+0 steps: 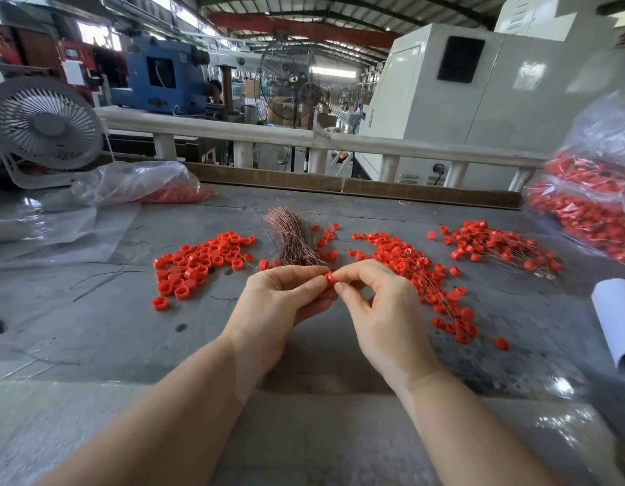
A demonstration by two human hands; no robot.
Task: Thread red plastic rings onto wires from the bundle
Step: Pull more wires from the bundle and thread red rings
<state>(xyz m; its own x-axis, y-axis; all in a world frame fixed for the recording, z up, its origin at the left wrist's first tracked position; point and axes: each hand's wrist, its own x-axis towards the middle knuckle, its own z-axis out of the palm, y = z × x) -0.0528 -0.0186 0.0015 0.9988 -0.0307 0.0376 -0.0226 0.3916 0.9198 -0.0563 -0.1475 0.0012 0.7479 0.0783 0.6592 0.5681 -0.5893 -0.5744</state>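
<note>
Fingertips [318, 283] of both hands around one small red ring [329, 277].

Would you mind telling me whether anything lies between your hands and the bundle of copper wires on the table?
Nothing visible does. The left hand and right hand pinch one red ring just in front of the wire bundle; only bare table and a few loose rings lie near its base.

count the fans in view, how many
2. A white desk fan stands at the table's far left corner. A tall pedestal fan stands on the floor beyond the rail, centre. Others may be hidden among the machines behind.
</note>
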